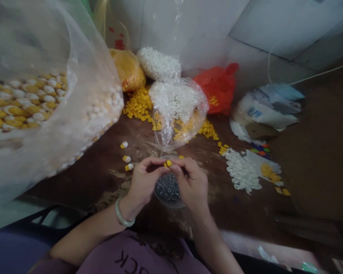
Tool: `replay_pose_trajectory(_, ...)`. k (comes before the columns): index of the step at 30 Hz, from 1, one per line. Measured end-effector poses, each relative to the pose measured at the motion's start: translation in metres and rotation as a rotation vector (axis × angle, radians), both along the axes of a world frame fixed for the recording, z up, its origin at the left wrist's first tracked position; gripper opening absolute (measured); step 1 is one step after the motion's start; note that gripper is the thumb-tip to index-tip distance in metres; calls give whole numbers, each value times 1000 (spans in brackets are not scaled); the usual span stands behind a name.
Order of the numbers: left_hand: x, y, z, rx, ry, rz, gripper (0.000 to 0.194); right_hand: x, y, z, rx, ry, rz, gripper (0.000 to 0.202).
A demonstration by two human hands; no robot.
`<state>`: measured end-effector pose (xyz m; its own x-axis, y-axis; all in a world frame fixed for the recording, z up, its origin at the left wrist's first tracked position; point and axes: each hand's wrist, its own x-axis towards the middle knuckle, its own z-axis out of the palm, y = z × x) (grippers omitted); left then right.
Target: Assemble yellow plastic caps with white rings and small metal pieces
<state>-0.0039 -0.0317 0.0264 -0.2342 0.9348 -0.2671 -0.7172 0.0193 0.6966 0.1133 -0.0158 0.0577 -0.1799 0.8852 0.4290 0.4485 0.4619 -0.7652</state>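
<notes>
Both hands meet in front of me, above a clear bowl (175,205) of small dark grains (168,187). Between their fingertips is a small yellow plastic piece (168,163). My left hand (144,179), with a pale bangle on its wrist, pinches the piece from the left. My right hand (192,182) pinches it from the right, thumb and forefinger closed on it. Whether a second part sits behind the yellow piece is hidden by the fingers. Left of the hands, several yellow-and-white pieces (127,158) lie on the brown table (103,163).
A large clear bag (97,114) full of yellow-and-white pieces fills the left. Behind the bowl are yellow pieces (138,104), an open clear bag (178,110) of white parts and a red bag (217,87). White rings (241,171) lie loose at the right.
</notes>
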Motion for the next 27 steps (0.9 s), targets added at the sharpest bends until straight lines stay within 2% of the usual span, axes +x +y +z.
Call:
replay_pose_trajectory(5, -1, -2, 0, -34, -107, -44, 25, -2, 0, -6, 13, 91, 9, 6)
replay_pose_trajectory(10, -4, -6, 2, -52, -191, -89, 27, -8, -4, -16, -141, 257, 54, 4)
replay_pose_trajectory(15, -7, -8, -1, 10, -45, -9, 26, -14, -10, -26, -398, 440, 178, 27)
replay_pose_trajectory(22, -7, -8, -9, 128, 208, 60, 13, -20, -11, -28, -330, 474, 177, 21)
replay_pose_trajectory(25, -5, -6, -11, 115, 247, 71, 13, -22, -10, -33, -358, 501, 179, 17)
replay_pose_trajectory(27, -2, -4, -11, 77, 226, 63, 17, -18, -8, -38, -389, 511, 205, 22)
